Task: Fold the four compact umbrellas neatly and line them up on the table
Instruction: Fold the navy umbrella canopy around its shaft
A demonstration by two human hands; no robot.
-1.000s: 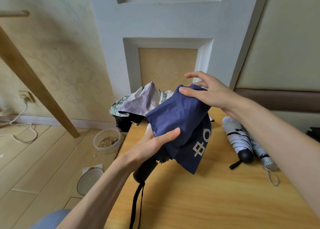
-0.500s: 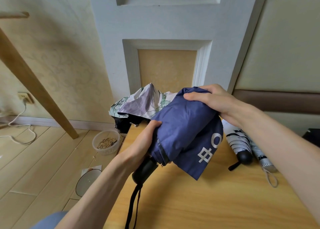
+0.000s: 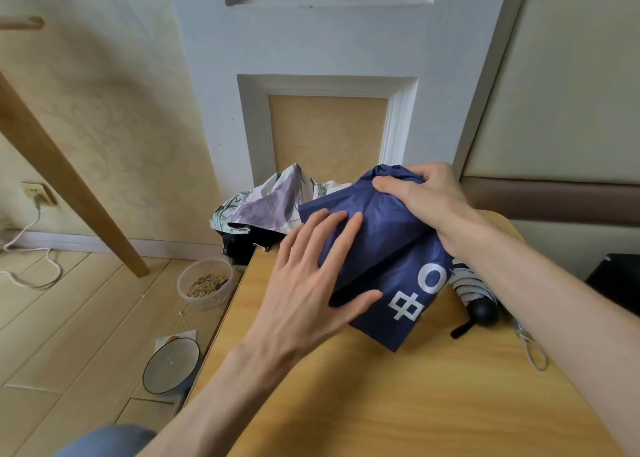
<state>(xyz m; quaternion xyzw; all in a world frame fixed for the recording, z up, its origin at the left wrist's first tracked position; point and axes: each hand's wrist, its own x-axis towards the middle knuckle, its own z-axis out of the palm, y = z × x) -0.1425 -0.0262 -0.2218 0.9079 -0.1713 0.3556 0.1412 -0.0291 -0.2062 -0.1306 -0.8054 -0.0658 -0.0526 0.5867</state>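
A navy blue umbrella (image 3: 388, 259) with white lettering is held above the wooden table (image 3: 415, 404). My right hand (image 3: 426, 200) grips its top end, fingers curled round the bunched cloth. My left hand (image 3: 311, 280) lies flat against its side with straight fingers, hiding the handle. A floral white and lilac umbrella (image 3: 270, 203) lies unfolded at the table's far left corner. To the right, a folded black and white striped umbrella (image 3: 467, 283) with a round black handle rests on the table, partly behind my right forearm. A grey strap loop (image 3: 533, 352) of another umbrella shows beside it.
Left of the table, on the wooden floor, stand a plastic tub of grain (image 3: 206, 283) and a dark bowl (image 3: 171, 365). A slanted wooden beam (image 3: 69, 186) and a white cable (image 3: 31, 248) are further left. A wall with white panelling is right behind the table.
My left hand let go of the handle end and now lies flat on the navy cloth. My right hand closed round the top end and the umbrella moved slightly right.
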